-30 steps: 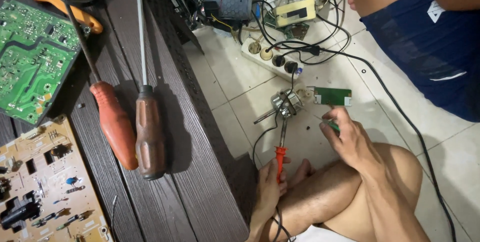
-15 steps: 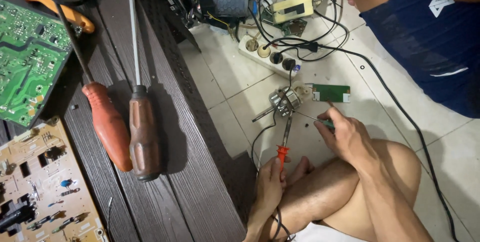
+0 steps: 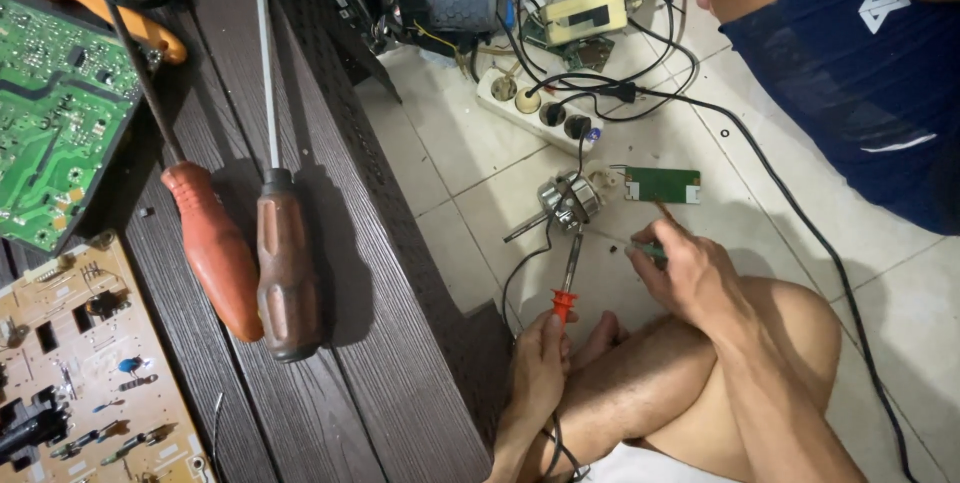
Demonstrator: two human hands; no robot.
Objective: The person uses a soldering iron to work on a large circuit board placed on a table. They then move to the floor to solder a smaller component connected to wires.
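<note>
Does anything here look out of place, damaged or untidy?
Yes. A small motor lies loose on the tiled floor, not on the bench, with a bare green circuit board beside it. Behind them, black cables tangle over a white power strip. The left hand holds a red probe to the motor.

Two screwdrivers (image 3: 250, 273) lay on the left, with two large circuit boards (image 3: 50, 123) beyond them. One small green board (image 3: 662, 184), one small motor (image 3: 568, 199), one red probe (image 3: 565, 298) and one power strip (image 3: 535, 113) lay on the floor.
</note>
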